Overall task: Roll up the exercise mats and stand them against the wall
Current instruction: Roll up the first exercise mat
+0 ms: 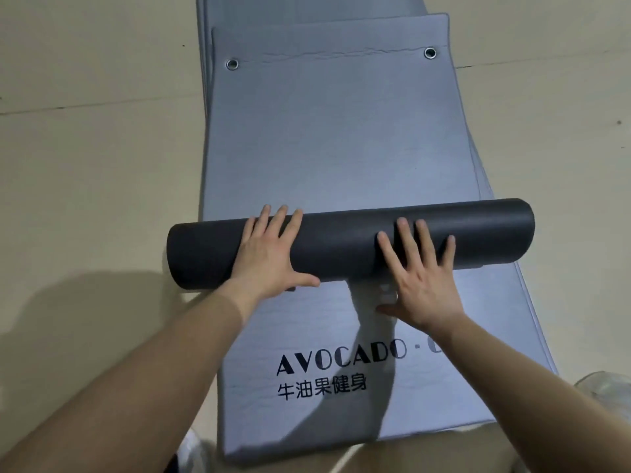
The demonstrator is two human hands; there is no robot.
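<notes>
Nearest me, a grey-blue mat [307, 421] lies flat, printed with black AVOCADO lettering [338, 358]. Just beyond, my left hand [269, 254] and right hand [418, 278] press flat on the dark rolled mat [341, 244], fingers straight and spread wide, gripping nothing. The roll lies across the stack of mats [481, 179], its left end overhanging the floor [85, 148]. It sits slightly askew, so I judge it could cone sideways, and open palms could let it spring loose. Beyond, the unrolled length [341, 131] reaches two metal eyelets [232, 64]. The floor is pale beige with faint seams. No wall shows.
</notes>
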